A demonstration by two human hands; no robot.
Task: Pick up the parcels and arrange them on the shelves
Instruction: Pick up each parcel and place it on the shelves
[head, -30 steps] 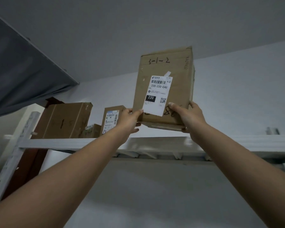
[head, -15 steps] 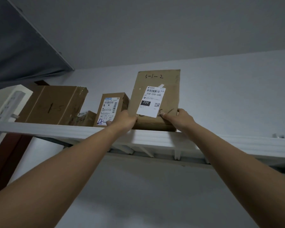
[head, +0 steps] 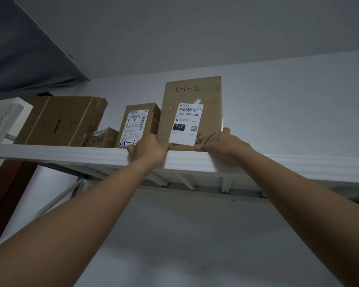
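Note:
A tall brown cardboard parcel (head: pixel 192 94) marked "3-1-2", with a white shipping label, stands upright on the white top shelf (head: pixel 278 162). My left hand (head: pixel 147 149) grips its lower left corner. My right hand (head: pixel 226 145) holds its lower right corner, thumb up along the side. Both arms reach up from below. To its left stand a smaller labelled parcel (head: pixel 140 123), a low small parcel (head: pixel 104 137) and a wide taped box (head: pixel 60 121) marked "1-5".
The shelf runs along a pale wall close under the ceiling. Metal braces (head: pixel 184 181) show beneath it. A white upright post (head: pixel 6 119) and a dark brown frame (head: pixel 6 191) are at the left. Bare shelf extends to the right of the tall parcel.
The tall parcel came down from the air onto the shelf beside the smaller labelled parcel and now stands flat. Both hands stayed on its lower corners.

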